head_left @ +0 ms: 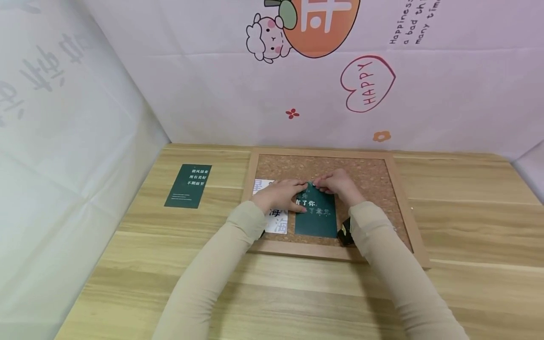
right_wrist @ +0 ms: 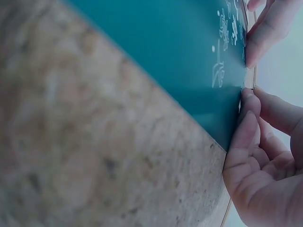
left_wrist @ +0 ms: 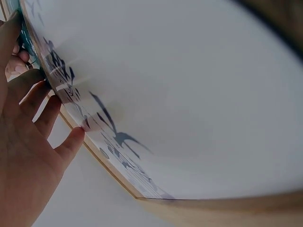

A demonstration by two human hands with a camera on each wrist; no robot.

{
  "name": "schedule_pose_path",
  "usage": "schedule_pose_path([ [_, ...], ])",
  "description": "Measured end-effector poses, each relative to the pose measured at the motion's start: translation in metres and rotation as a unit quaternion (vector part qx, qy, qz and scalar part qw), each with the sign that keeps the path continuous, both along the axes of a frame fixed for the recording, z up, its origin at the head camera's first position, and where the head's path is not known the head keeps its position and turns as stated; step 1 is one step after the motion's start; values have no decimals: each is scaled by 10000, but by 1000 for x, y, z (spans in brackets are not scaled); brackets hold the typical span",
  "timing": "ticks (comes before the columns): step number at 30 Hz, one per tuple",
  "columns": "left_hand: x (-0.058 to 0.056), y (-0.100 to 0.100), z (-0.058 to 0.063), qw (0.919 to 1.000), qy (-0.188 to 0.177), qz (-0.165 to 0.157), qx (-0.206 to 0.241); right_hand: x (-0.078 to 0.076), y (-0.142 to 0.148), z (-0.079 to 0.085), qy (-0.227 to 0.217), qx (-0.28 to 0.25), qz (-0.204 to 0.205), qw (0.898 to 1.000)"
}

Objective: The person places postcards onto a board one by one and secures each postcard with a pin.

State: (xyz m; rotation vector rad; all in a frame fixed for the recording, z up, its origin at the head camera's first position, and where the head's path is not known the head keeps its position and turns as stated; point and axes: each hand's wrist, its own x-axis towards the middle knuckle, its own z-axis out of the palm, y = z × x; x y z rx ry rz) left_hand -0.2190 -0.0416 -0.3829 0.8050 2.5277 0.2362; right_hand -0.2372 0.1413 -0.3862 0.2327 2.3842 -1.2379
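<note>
Tabletop [head_left: 127,264], head view: corkboard [head_left: 361,167]; loose card [head_left: 182,191] off its 9 o'clock side, apparently left to do.
White card [head_left: 278,224]: cork's 9 o'clock side, seemingly done.
Green card [head_left: 314,226]: mid-cork, probably midway; right hand [head_left: 338,185] pinches a tiny item [head_left: 313,184] at its 12 o'clock edge.
Left wrist view: left hand [left_wrist: 31,139] spread, fingers beside the white card.
Right wrist view: item unclear.

This is looking like a small screened-off indoor booth: a creased pale back sheet [head_left: 212,99], bearing a cartoon sheep [head_left: 269,39] and a red HAPPY heart [head_left: 368,85], is rising behind a wood-grain tabletop [head_left: 467,226], and a white side sheet [head_left: 63,184] is closing off the left. The building's kind is not showing.
</note>
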Motion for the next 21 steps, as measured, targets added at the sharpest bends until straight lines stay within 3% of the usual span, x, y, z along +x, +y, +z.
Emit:
schedule_pose_path([
  [21, 1, 1, 2, 10000, -68, -4, 5, -3, -1, -2, -14, 137, -7, 9999],
])
